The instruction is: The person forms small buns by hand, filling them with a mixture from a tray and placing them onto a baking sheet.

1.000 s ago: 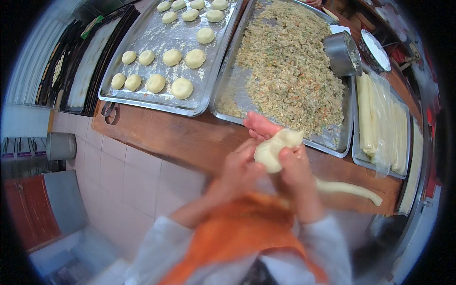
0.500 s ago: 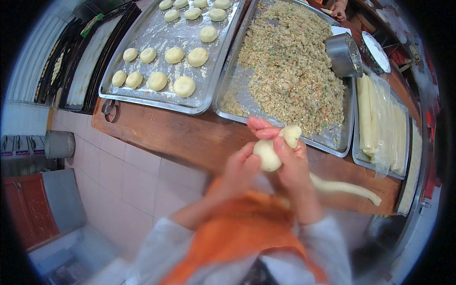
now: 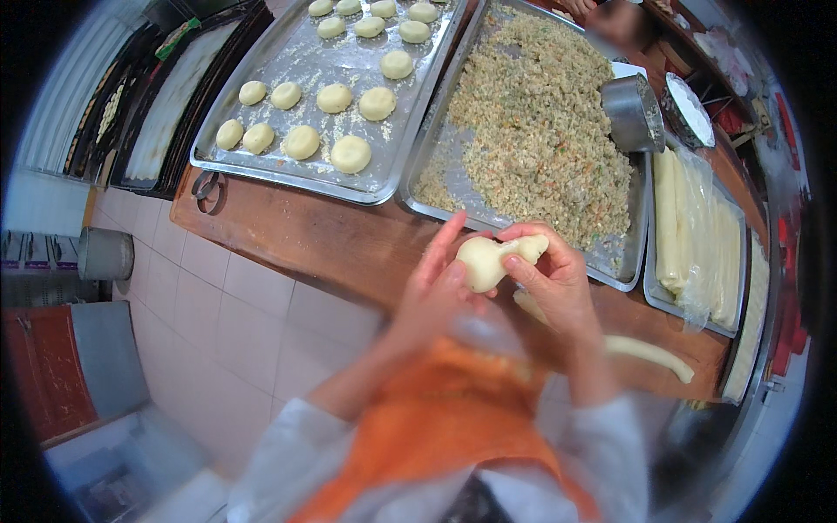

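My left hand cradles a pale, filled dough ball, its long fingers curved beside and behind it. My right hand pinches a lumpy knob of the same dough between thumb and fingers; a narrow neck joins knob and ball. Behind my right wrist, a pale dough rope lies on the wooden table. Just beyond my hands is a metal tray spread with crumbly speckled filling. Left of it, another tray holds several flattened dough rounds.
A metal cup stands at the filling tray's right, near a white-topped bowl. Farther right are bagged dough rolls. A metal ring lies by the left edge, beside stacked dark baking trays. Another person is at the top right.
My right fingers have turned over the dough's knob and pulled it rightward from the ball, narrowing the neck. My left fingers have risen and straightened somewhat around the ball.
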A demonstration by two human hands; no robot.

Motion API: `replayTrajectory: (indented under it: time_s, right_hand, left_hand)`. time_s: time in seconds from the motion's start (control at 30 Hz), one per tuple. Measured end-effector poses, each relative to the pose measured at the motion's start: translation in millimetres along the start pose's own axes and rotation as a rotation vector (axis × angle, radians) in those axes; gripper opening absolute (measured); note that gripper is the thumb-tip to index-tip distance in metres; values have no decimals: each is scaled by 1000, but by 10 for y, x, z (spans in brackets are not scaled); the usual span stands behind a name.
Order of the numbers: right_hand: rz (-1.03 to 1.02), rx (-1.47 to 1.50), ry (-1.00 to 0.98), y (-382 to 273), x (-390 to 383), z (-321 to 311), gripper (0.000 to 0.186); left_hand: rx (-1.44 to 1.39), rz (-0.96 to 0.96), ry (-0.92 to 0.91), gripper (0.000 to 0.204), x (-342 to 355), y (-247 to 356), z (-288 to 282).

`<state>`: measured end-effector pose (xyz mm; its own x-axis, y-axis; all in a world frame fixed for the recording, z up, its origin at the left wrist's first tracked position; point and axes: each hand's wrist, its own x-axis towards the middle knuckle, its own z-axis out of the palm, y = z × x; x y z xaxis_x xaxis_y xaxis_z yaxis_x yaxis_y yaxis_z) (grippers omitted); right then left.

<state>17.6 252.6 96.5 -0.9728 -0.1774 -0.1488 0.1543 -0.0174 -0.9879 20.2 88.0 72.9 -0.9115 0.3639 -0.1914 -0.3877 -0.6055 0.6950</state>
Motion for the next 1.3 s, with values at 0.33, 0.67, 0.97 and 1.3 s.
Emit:
replayTrajectory:
  time_s: [0.33,0.67,0.97,1.3]
  right_hand:
    - [-290,-391,-196,-325,-29,-74,21]
    - [-287,-223,-60,-238,-6,-24,18]
    - [-209,-81,-30,-242,-68,125,20]
    - [-474,-693,32,-345,-187,147,25]
  left_hand:
    - [278,-280,-108,38,49,39,-284]
    - [278,-62,-84,43,-76,155,-59]
    - [121,102,223,22,13,124,154]
    - [266,-99,83,21,58,171,-71]
